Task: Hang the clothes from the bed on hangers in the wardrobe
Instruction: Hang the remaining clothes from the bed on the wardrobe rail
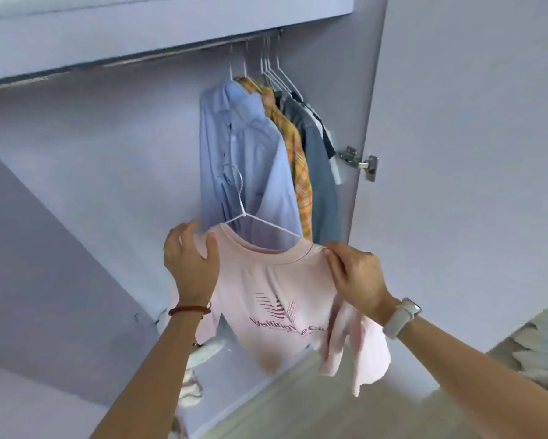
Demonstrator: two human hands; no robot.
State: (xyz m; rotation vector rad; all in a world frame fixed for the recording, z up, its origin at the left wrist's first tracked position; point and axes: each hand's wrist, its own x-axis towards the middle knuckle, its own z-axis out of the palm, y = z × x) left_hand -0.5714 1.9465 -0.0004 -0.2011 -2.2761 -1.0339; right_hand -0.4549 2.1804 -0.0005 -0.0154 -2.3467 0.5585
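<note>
A pale pink T-shirt with red print hangs on a white wire hanger, held up in front of the open wardrobe. My left hand grips the shirt's left shoulder over the hanger's end. My right hand pinches the right shoulder seam beside the collar. The hanger's hook points up, well below the wardrobe rail. On the rail hang a light blue shirt, an orange plaid shirt and a grey-blue garment.
The open wardrobe door stands to the right, with a metal hinge at its edge. Several white hangers crowd the rail's right end. Folded pale items lie low inside. White fabric shows at far right.
</note>
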